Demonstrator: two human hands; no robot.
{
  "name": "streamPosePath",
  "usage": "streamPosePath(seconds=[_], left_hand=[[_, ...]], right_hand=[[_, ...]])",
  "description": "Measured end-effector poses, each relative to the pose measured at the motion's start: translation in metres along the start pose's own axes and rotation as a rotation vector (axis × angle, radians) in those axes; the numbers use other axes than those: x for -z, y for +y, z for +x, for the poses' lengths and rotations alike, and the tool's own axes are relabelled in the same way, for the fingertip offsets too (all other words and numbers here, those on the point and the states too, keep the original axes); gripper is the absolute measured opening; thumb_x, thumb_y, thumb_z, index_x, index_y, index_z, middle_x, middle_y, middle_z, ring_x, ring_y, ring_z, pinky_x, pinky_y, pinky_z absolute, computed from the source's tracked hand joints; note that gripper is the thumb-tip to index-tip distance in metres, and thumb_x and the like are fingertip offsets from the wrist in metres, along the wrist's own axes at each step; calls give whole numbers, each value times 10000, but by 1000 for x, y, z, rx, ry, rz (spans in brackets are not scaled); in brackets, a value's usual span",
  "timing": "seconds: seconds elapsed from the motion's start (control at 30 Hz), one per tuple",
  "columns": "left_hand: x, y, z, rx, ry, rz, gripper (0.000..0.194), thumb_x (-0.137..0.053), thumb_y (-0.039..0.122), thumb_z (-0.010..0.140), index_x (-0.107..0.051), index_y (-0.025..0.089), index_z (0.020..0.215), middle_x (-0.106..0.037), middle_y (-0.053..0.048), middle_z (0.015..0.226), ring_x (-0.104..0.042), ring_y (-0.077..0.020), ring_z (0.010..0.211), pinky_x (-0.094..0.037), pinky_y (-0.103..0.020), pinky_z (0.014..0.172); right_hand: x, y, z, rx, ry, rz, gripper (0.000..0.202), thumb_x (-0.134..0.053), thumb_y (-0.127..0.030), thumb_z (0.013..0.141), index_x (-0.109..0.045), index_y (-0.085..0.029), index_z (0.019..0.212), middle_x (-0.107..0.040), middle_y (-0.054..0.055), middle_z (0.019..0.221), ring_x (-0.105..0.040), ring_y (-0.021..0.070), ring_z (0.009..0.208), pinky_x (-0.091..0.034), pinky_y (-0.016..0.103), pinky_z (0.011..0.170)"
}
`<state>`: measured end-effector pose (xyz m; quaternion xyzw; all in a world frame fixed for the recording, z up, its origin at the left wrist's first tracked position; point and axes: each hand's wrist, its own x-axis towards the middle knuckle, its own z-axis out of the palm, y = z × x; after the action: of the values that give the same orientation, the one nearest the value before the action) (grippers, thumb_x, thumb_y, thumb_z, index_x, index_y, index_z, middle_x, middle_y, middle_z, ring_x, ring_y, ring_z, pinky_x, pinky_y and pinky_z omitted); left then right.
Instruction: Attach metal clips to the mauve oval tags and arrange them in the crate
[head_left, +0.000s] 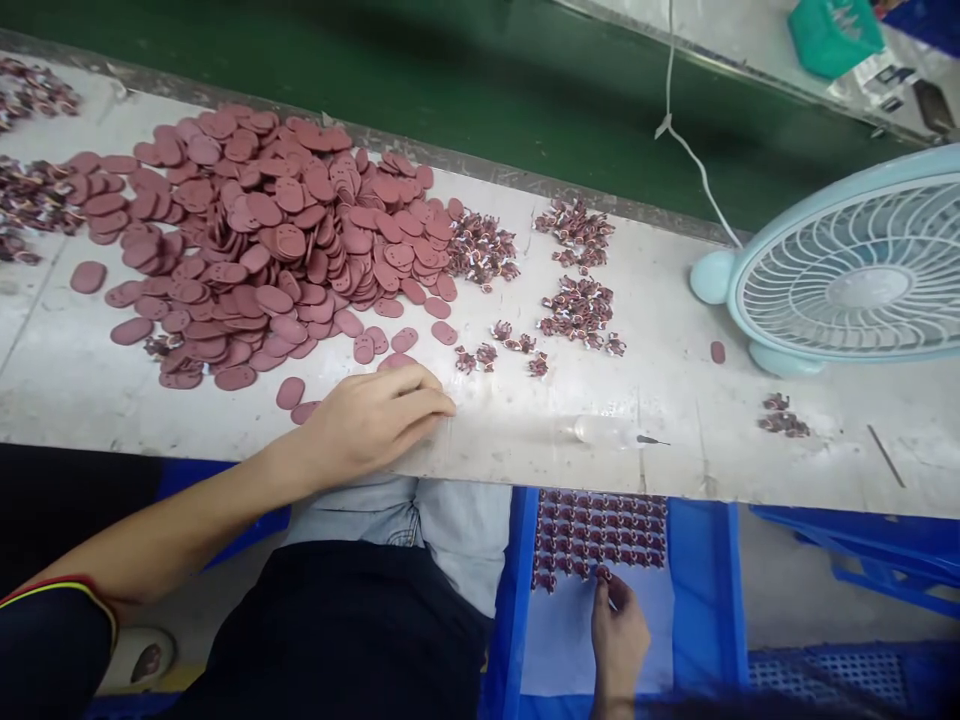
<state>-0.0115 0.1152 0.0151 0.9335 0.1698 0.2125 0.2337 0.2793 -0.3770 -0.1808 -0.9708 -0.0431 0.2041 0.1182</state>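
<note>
My left hand (375, 415) rests palm down near the front edge of the white worktable (525, 420), fingers loosely curled, touching a few loose maroon oval pieces at the foot of a large heap of them (255, 230). Whether it holds one is hidden. My right hand (619, 630) is below the table edge, fingertips on the bottom row of small dark red figures (600, 530) laid out in rows on a white sheet (570, 640) inside a blue crate (697, 590).
Small clusters of the dark red figures (577, 305) lie right of the heap. A pale blue fan (847, 270) stands at the table's right, with a white cord (694, 150) behind it. A small clear bottle (607, 432) lies near the front edge. A green belt (450, 70) runs behind.
</note>
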Motion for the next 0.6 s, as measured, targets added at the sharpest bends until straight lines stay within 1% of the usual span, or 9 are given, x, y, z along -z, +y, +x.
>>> streamPosePath(seconds=[0.07, 0.17, 0.27, 0.37, 0.43, 0.5, 0.53, 0.6], left_hand=[[6, 2, -2, 20, 51, -189, 226, -629, 203, 1102, -802, 215, 1248, -771, -55, 1033, -736, -167, 885, -595, -280, 758], [12, 6, -5, 49, 97, -407, 327, -688, 169, 1072, -778, 256, 1374, -758, -38, 1002, -731, -155, 902, -613, -260, 790], [14, 8, -9, 78, 78, -583, 332, -644, 137, 1083, -801, 275, 1341, -740, -35, 982, -731, -146, 869, -622, -248, 751], [12, 11, -13, 126, 47, -776, 351, -566, 125, 1112, -816, 287, 1298, -724, -50, 1020, -749, -136, 831, -615, -219, 653], [10, 13, -16, 179, 28, -929, 365, -539, 138, 1127, -814, 305, 1298, -722, -62, 1057, -760, -134, 805, -596, -196, 574], [7, 15, -18, 245, 27, -1083, 351, -530, 162, 1137, -818, 315, 1267, -712, -64, 1070, -763, -133, 780, -586, -182, 527], [5, 17, -19, 278, 35, -1154, 328, -540, 172, 1136, -822, 310, 1229, -704, -60, 1062, -762, -131, 773, -591, -180, 523], [-2, 21, -22, 341, 45, -1293, 243, -592, 191, 1120, -819, 276, 1121, -693, -55, 1055, -753, -123, 759, -593, -175, 518]], right_hand=[[4, -5, -4, 51, 6, -4, 513, -685, -726, 942, -761, -249, 1116, -790, 35, 1006, -764, 279, 992, -597, 498, 950], [11, -13, -10, 125, 4, 0, 499, -704, -727, 936, -768, -253, 1077, -783, 20, 957, -760, 248, 905, -595, 445, 858], [14, -21, -14, 163, 19, 15, 448, -723, -689, 936, -773, -251, 1014, -763, -3, 872, -730, 216, 789, -583, 410, 770], [15, -27, -15, 166, 14, 16, 426, -732, -665, 937, -768, -248, 1016, -766, 0, 883, -734, 217, 794, -589, 411, 767], [16, -30, -15, 147, -3, 10, 407, -745, -648, 931, -763, -253, 1030, -780, 10, 915, -756, 231, 836, -607, 436, 816], [20, -35, -16, 112, -5, 19, 383, -780, -630, 894, -751, -267, 1014, -788, 13, 916, -787, 269, 884, -629, 505, 901], [24, -38, -18, 91, 6, 33, 381, -797, -631, 866, -739, -278, 997, -788, 15, 911, -805, 304, 912, -632, 558, 948], [32, -47, -22, 54, 52, 84, 406, -793, -672, 826, -712, -309, 987, -787, 24, 931, -829, 402, 1002, -606, 668, 1042]])
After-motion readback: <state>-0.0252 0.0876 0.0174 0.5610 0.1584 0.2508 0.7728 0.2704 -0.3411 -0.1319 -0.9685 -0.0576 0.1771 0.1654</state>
